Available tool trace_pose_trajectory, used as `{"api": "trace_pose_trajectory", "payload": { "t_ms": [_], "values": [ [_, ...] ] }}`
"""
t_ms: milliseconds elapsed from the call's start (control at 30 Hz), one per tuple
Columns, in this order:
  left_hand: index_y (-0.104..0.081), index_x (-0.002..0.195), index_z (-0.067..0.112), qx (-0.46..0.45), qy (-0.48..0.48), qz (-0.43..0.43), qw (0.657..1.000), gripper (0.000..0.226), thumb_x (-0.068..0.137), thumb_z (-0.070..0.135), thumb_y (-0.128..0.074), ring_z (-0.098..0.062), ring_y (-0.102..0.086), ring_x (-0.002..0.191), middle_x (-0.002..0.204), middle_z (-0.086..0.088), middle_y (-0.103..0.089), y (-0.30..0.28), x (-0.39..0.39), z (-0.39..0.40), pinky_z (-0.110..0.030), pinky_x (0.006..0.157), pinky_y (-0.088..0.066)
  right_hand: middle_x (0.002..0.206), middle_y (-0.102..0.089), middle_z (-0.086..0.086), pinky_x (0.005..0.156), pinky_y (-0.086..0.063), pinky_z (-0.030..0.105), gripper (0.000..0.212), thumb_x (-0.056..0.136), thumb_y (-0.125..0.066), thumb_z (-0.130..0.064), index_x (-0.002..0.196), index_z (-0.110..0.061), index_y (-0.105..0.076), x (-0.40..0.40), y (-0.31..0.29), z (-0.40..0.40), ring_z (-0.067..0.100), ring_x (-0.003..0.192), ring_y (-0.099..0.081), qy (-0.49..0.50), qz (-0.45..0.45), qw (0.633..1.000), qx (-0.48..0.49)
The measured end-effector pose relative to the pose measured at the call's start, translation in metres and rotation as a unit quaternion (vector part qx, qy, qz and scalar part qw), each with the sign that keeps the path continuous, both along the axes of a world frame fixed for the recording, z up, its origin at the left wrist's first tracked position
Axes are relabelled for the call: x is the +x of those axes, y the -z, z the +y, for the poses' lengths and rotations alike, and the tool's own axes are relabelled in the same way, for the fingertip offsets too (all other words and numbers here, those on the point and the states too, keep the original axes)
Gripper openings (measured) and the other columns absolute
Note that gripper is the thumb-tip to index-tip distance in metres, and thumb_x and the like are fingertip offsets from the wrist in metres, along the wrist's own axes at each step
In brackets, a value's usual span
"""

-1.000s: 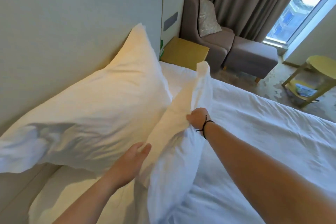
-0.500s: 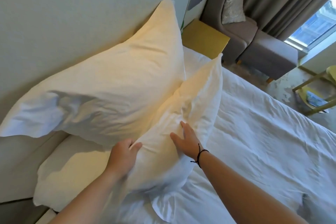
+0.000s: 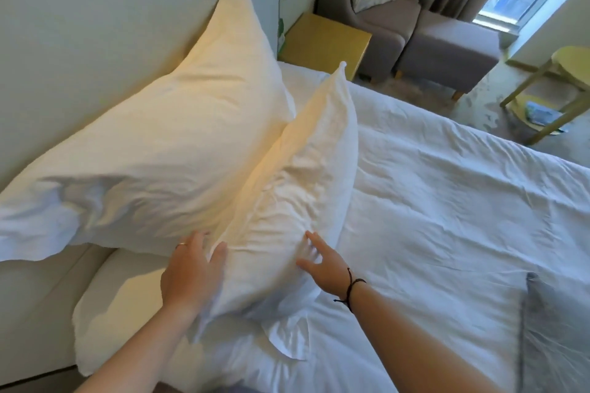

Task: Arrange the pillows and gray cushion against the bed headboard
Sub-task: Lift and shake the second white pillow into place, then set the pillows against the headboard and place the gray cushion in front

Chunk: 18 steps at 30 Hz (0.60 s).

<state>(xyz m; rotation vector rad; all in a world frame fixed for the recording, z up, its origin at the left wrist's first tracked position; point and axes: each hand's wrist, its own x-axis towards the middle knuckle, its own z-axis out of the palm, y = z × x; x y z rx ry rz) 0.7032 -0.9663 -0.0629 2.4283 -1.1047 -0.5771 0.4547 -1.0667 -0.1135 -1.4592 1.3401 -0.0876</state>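
A large white pillow (image 3: 153, 156) leans against the pale headboard (image 3: 95, 25). In front of it a second white pillow (image 3: 297, 188) stands on its long edge, tilted toward the first. My left hand (image 3: 191, 271) grips this second pillow's near left side, thumb on its front face. My right hand (image 3: 322, 262) presses flat on its right face with spread fingers. A gray cushion (image 3: 555, 329) lies on the white duvet at the lower right, partly cut off by the frame.
The white duvet (image 3: 447, 201) covers the bed to the right. Past the bed stand a yellow nightstand (image 3: 325, 41), a gray armchair (image 3: 376, 16) with a patterned cushion, a gray footstool (image 3: 447, 54) and a yellow side table (image 3: 562, 89) by the window.
The second pillow has been stood up closer to the first one. My right hand slid lower on its face and my left hand shifted along its near edge.
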Motion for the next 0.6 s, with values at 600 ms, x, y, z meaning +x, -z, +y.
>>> {"api": "trace_pose_trajectory", "payload": {
  "t_ms": [600],
  "values": [
    [-0.055,0.102,0.047,0.164,0.45,0.049,0.876,0.015,0.091,0.038,-0.059,0.0,-0.058,0.082,0.101,0.019,-0.061,0.038,-0.298,-0.036,-0.031,0.079,-0.05,0.157,-0.03,0.008,0.113,-0.028,0.036,0.07,0.089,-0.067,-0.033,0.149,-0.015,-0.035,-0.385,0.088,0.162,0.023,0.143,-0.03,0.419,0.146,0.892,0.088]
  ]
}}
